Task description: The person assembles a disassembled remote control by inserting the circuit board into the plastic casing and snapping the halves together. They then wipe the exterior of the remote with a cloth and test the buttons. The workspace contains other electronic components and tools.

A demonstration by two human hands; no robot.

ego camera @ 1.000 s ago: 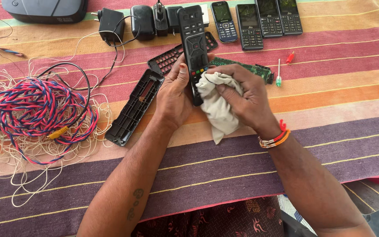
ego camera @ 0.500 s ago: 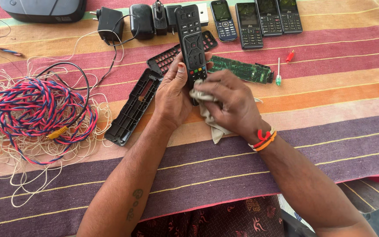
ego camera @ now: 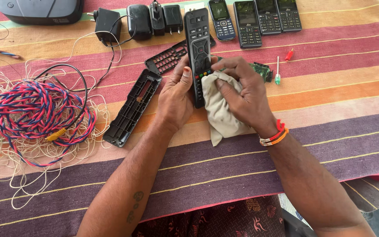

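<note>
1. Nearest, two bare forearms reaching up over a striped cloth-covered surface [ego camera: 338, 131] banded in purple, orange and red.
2. Left hand [ego camera: 176, 98] wrapped around the lower end of a long black remote control [ego camera: 198, 48], thumb lying along its left edge; grip closed firmly on the remote.
3. Right hand [ego camera: 242, 94] pressing a beige cloth [ego camera: 219, 114] against the remote's button face, fingers bunched over the fabric; grip clamped on the cloth, loose tail hanging down toward the wrist with its orange and white bangles [ego camera: 275, 135].
4. Remote held roughly upright, just above the surface, centre of view; dark glossy body, coloured buttons showing just beside the cloth.
5. Just left of the hands, an empty black plastic back shell [ego camera: 132, 107] lying hollow side up; beyond it a black keypad frame [ego camera: 167, 57].
6. Far left, a tangle of red-and-blue twisted wire [ego camera: 36, 112] on thin white cord.
7. Right of the hands, a green circuit board [ego camera: 262, 70], partly hidden, and a small screwdriver [ego camera: 277, 70].
8. Farthest back, a row of black power adapters [ego camera: 139, 21], four keypad phones [ego camera: 255, 22] and a dark set-top box [ego camera: 42, 9].
</note>
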